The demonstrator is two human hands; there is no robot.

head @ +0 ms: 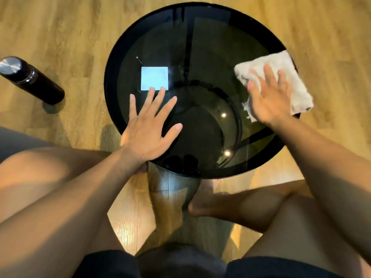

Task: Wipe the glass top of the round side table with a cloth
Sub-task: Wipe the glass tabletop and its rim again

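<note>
The left hand (pixel 147 127) lies flat on the dark glass top (pixel 200 57) of the round desk. Its fingers are straight and spread wide. It holds nothing. The palm sits near the edge of the glass that is closest to the person, on the left side.

The right hand (pixel 269 97) is flat too, with its fingers spread out. It presses down on a white cloth (pixel 289 67). The hand looks a little blurry. The cloth is folded and lies on the right side of the glass. One part of it hangs a bit past the black rim (pixel 109 67). The edge of the cloth by the thumb looks frayed.

The glass is smoky and you can see through it. Under it there is a dark ring, part of the desk's frame. A bright square of light (pixel 154 78) shines on the glass just past the left fingertips. Two small round lights also shine on the glass, closer to the person.

The person sits close to the desk with bare knees on each side. One bare foot (pixel 202 205) rests on the floor under the near edge of the desk.

The floor (pixel 60 27) is light brown wood. A black bottle (pixel 34 81) with a shiny silver cap stands on the floor to the left, well apart from the desk.
</note>
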